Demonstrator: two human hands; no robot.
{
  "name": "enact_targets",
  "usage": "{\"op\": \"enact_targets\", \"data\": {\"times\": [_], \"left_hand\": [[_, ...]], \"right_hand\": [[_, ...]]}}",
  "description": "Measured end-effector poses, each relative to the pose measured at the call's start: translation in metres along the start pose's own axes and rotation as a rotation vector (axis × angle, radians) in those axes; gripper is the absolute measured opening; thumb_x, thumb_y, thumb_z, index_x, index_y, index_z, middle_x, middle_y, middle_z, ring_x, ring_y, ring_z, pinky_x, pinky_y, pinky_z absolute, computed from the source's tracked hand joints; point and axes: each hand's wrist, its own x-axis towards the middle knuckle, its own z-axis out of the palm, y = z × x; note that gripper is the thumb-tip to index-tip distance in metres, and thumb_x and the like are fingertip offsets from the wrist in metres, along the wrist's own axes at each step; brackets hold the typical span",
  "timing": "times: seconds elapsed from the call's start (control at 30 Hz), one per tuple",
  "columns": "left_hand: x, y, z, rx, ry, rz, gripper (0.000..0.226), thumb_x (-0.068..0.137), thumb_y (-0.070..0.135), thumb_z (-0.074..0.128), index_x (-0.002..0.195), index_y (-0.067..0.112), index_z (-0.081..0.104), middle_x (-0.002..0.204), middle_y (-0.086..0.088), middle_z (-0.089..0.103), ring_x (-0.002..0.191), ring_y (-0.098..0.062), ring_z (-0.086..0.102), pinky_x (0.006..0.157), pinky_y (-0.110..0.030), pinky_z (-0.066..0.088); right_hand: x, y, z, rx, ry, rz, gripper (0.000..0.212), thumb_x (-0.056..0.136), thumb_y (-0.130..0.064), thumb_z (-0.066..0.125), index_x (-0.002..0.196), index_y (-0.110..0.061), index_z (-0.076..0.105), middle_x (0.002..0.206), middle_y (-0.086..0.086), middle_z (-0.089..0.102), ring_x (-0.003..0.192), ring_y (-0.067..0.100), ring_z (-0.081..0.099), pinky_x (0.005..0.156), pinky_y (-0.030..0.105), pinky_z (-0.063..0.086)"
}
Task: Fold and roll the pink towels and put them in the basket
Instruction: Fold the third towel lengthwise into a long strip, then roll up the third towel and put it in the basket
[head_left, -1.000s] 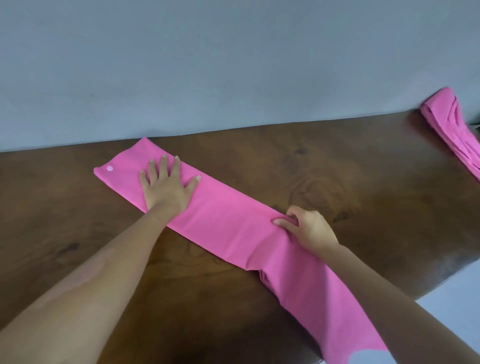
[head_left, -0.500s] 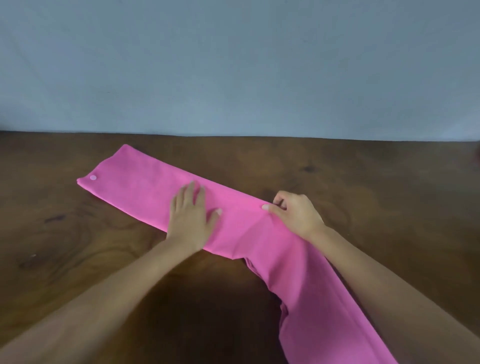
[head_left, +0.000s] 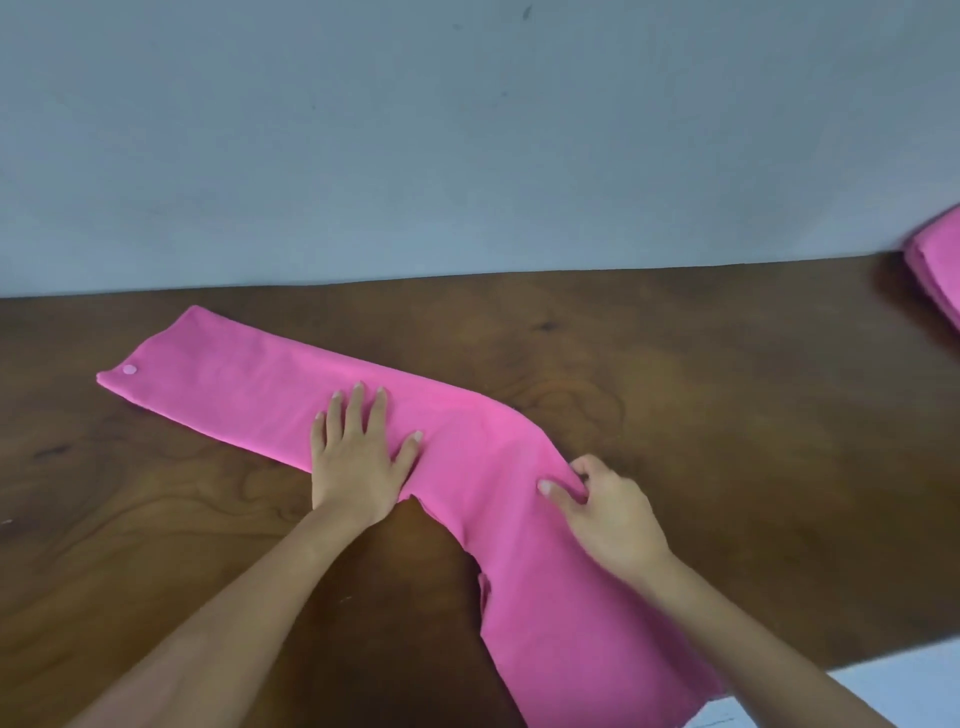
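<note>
a long pink towel (head_left: 270, 395), folded into a narrow strip, lies across the dark wooden table (head_left: 701, 415). its far end sits toward the left near the wall, where a small pale round tag (head_left: 129, 369) shows close to the corner. from there the strip runs toward the right and bends, and its near part comes down toward the person and hangs over the table's near edge at the bottom right. the left hand (head_left: 358, 457) lies flat on the towel just left of the bend, palm down, fingers straight and slightly spread with the thumb out to the right, pressing the cloth to the table. the right hand (head_left: 608, 514) is at the outer edge of the bend, its thumb and curled fingers pinching a small gathered fold of the pink cloth. both bare forearms reach in from the bottom of the view. at the far right edge of the table, against the pale grey wall (head_left: 467, 145), part of a second pink towel (head_left: 935, 270) shows, folded in layers, well apart from the hands.
</note>
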Motion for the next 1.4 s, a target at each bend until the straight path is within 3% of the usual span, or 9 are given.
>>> {"op": "enact_targets", "data": {"times": [0.4, 0.53, 0.67, 0.77, 0.83, 0.93, 1.2, 1.3, 1.4], "left_hand": [[-0.007, -0.009, -0.01, 0.07, -0.163, 0.075, 0.082, 0.092, 0.075, 0.004, 0.16, 0.03, -0.006, 0.168, -0.002, -0.01, 0.153, -0.034, -0.01, 0.124, -0.05, -0.001], [-0.021, 0.003, -0.016, -0.011, -0.13, 0.056, 0.073, 0.099, 0.063, 0.017, 0.16, 0.024, 0.008, 0.168, -0.008, 0.002, 0.152, -0.038, 0.0, 0.124, -0.054, 0.006], [-0.058, 0.03, -0.015, -0.125, -0.081, 0.321, 0.077, 0.095, 0.07, 0.012, 0.16, 0.03, 0.014, 0.167, -0.003, 0.01, 0.154, -0.029, 0.005, 0.124, -0.051, 0.008], [-0.079, 0.045, -0.006, -0.02, -0.142, 0.469, 0.074, 0.092, 0.075, 0.003, 0.158, 0.041, -0.001, 0.168, 0.001, -0.006, 0.154, -0.03, -0.009, 0.124, -0.052, 0.0], [-0.082, 0.048, 0.0, 0.049, -0.136, 0.482, 0.072, 0.091, 0.078, 0.0, 0.155, 0.046, -0.013, 0.166, 0.0, -0.016, 0.152, -0.033, -0.018, 0.123, -0.055, -0.004], [-0.081, 0.049, 0.0, 0.113, -0.151, 0.486, 0.084, 0.083, 0.088, 0.002, 0.152, 0.045, -0.022, 0.164, -0.002, -0.023, 0.149, -0.037, -0.024, 0.121, -0.059, -0.005], [-0.094, 0.082, -0.014, 0.129, -0.216, 0.556, 0.092, 0.076, 0.095, 0.011, 0.152, 0.05, -0.018, 0.166, -0.012, -0.015, 0.149, -0.044, -0.018, 0.118, -0.066, -0.006], [-0.115, 0.115, -0.011, 0.058, -0.206, 0.727, 0.074, 0.089, 0.083, 0.009, 0.152, 0.053, -0.013, 0.167, -0.002, -0.01, 0.152, -0.037, -0.015, 0.121, -0.06, -0.003], [-0.131, 0.152, -0.006, -0.035, -0.263, 0.665, 0.065, 0.091, 0.074, -0.004, 0.152, 0.053, -0.01, 0.167, 0.006, -0.01, 0.151, -0.032, -0.02, 0.121, -0.059, -0.006]], "right_hand": [[0.019, 0.055, -0.08, -0.581, -0.099, -0.086, 0.041, 0.098, -0.059, 0.046, 0.111, -0.02, 0.048, 0.099, 0.006, 0.067, 0.095, 0.031, 0.064, 0.075, 0.038, 0.049], [0.018, 0.062, -0.079, -0.594, 0.105, -0.173, 0.037, 0.101, -0.04, 0.052, 0.13, -0.017, 0.053, 0.121, 0.004, 0.058, 0.11, 0.027, 0.054, 0.089, 0.04, 0.045], [-0.029, 0.061, -0.046, -0.436, 0.146, -0.298, 0.062, 0.099, -0.059, 0.03, 0.142, -0.019, 0.049, 0.138, 0.005, 0.053, 0.122, 0.029, 0.052, 0.103, 0.045, 0.043], [-0.069, 0.077, -0.023, -0.526, -0.031, -0.231, 0.071, 0.095, -0.072, 0.011, 0.158, -0.039, 0.019, 0.166, -0.003, 0.018, 0.153, 0.028, 0.013, 0.124, 0.051, 0.014], [-0.079, 0.096, -0.023, -0.604, -0.061, -0.185, 0.073, 0.09, -0.079, 0.0, 0.156, -0.049, -0.005, 0.168, -0.011, -0.009, 0.154, 0.029, -0.013, 0.124, 0.056, -0.001], [-0.08, 0.112, -0.038, -0.629, -0.066, -0.168, 0.074, 0.086, -0.083, -0.001, 0.152, -0.053, -0.017, 0.166, -0.012, -0.019, 0.152, 0.031, -0.023, 0.122, 0.059, -0.007], [-0.076, 0.113, -0.041, -0.622, -0.081, -0.166, 0.075, 0.087, -0.084, 0.0, 0.153, -0.051, -0.017, 0.167, -0.008, -0.016, 0.152, 0.035, -0.018, 0.121, 0.063, -0.003], [-0.071, 0.113, -0.049, -0.668, -0.047, -0.199, 0.075, 0.09, -0.083, 0.011, 0.156, -0.048, 0.007, 0.168, -0.004, 0.009, 0.151, 0.037, 0.01, 0.118, 0.062, 0.016], [-0.055, 0.119, -0.066, -0.708, 0.011, -0.306, 0.07, 0.093, -0.078, 0.013, 0.152, -0.042, 0.026, 0.153, -0.005, 0.036, 0.131, 0.028, 0.037, 0.104, 0.05, 0.034]]}}
